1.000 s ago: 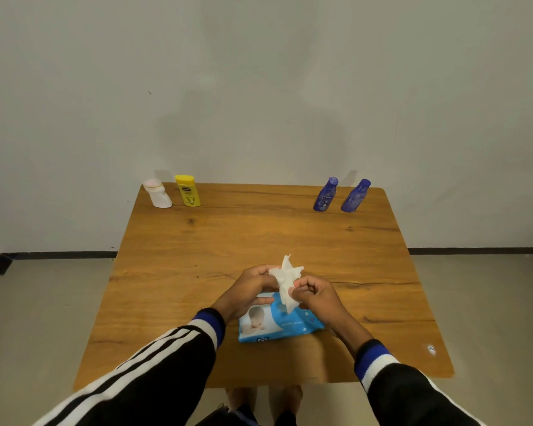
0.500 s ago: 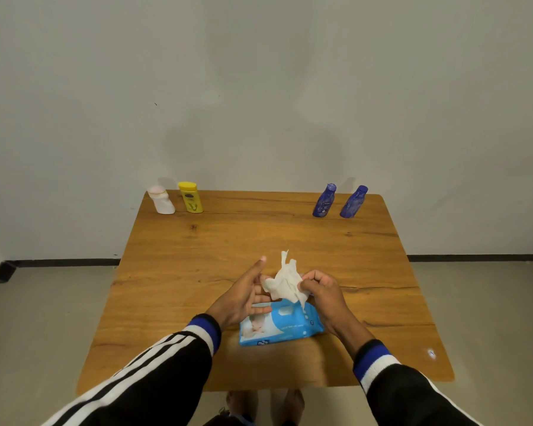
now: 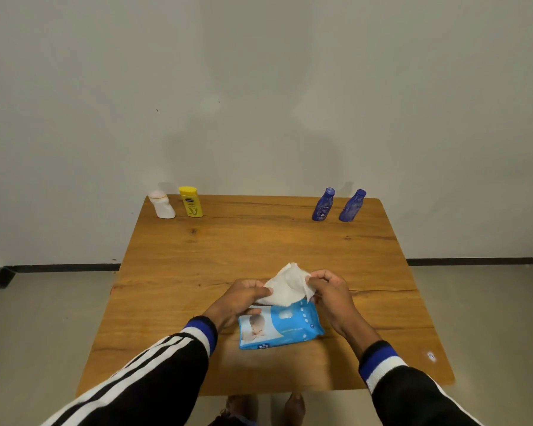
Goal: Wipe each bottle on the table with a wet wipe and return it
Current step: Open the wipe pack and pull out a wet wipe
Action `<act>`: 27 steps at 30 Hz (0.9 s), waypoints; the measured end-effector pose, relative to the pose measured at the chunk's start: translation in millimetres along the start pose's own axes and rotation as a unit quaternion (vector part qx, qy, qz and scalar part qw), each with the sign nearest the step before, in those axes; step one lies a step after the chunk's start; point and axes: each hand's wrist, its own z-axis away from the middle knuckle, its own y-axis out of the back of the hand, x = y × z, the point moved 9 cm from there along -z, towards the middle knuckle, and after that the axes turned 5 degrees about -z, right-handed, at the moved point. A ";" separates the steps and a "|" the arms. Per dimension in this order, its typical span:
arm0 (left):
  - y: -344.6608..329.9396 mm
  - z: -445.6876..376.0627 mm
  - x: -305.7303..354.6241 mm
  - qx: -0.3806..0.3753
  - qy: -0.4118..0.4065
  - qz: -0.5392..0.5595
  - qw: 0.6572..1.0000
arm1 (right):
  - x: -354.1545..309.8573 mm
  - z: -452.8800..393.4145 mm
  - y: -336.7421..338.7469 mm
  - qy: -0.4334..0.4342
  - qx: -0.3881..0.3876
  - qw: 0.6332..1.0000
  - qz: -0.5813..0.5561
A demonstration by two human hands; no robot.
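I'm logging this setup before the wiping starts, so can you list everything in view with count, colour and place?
Table: one, brown wood, centre, against the wall.
White bottle: one, white, far left corner.
Yellow bottle: one, yellow, just right of the white one.
Blue bottles: two, dark blue, side by side, far right corner.
Wipes pack: one, light blue, near centre of the table.
Wet wipe: one, white, held above the pack.
Wall: one, pale grey, behind the table.
Floor: grey, around the table.
Left hand: fingers pinching the wipe's left side.
Right hand: fingers pinching its right side.
Sleeves: two, black with white stripes, blue cuffs.
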 end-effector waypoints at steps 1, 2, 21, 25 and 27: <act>2.7 -0.4 -2.1 0.008 0.006 0.005 1.000 | 1.0 0.1 3.3 -0.017 0.018 0.998 -0.063; 5.1 -0.9 -3.8 0.015 0.011 0.006 1.000 | 1.8 0.5 4.9 -0.032 0.026 0.992 -0.121; 35.9 -0.8 40.7 0.154 -0.113 0.022 0.981 | 48.9 -15.2 73.8 -0.103 0.175 0.975 0.085; 14.8 8.0 68.7 0.139 -0.170 -0.047 0.974 | 43.4 -15.4 42.9 -0.101 0.127 0.982 0.098; -12.1 14.2 87.0 0.090 -0.208 -0.097 0.969 | 44.6 -9.7 1.9 -0.163 0.037 0.985 -0.035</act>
